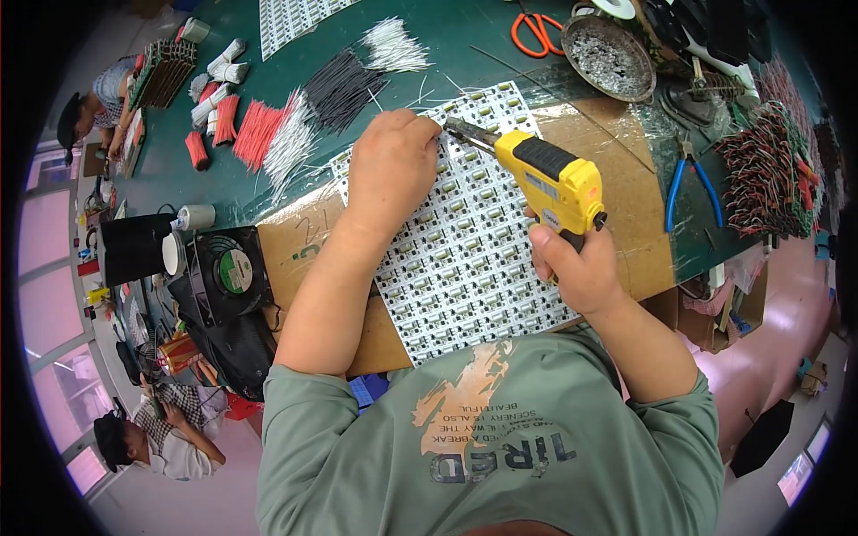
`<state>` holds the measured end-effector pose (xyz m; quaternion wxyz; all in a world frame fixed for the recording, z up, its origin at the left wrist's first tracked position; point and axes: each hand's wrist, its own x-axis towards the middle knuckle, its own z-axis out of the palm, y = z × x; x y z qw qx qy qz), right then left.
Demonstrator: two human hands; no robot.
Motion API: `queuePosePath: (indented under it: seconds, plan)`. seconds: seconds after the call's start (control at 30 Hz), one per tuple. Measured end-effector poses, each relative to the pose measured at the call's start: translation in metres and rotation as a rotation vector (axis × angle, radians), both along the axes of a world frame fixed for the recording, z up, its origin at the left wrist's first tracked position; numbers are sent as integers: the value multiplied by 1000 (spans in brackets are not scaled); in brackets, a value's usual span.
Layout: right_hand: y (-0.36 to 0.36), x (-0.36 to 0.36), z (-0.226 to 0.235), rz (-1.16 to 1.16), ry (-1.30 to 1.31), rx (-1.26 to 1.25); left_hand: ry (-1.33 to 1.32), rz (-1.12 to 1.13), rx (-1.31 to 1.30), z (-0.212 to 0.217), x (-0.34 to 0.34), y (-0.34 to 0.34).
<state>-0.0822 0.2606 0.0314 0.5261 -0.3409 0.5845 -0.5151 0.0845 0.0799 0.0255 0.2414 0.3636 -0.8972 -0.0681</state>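
Observation:
My right hand [576, 263] grips the handle of a yellow and black soldering gun [550, 183], its metal tip pointing left toward the far edge of a white panel of small circuit boards [465, 259]. My left hand [393, 165] is closed and rests on the panel's far left part, right beside the gun's tip, pinching something too small to make out. The panel lies on a brown cardboard sheet [635, 214] on the green table [447, 45].
Bundles of red, black and white wire pieces [304, 112] lie beyond the panel. Orange scissors [536, 31], a metal dish of solder scraps [608, 55], blue pliers [693, 183] and wired boards [769, 174] lie at right. A black fan [228, 272] stands left. Other people sit at far left.

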Motion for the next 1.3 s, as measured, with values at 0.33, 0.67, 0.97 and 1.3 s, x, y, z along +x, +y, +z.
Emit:
queuePosePath:
  seconds: [0.33, 0.67, 0.97, 1.3]
  plan:
    - [-1, 0, 1, 4, 6, 36, -13, 0, 1, 1, -1, 0]
    - [0, 2, 2, -41, -146, -11, -20, 2, 28, 1, -2, 0]
    - [1, 2, -2, -57, -186, -39, -34, 25, 45, 7, 2, -1]
    - [1, 1, -2, -123, -140, -64, 241, 4, 459, 64, 7, 15]
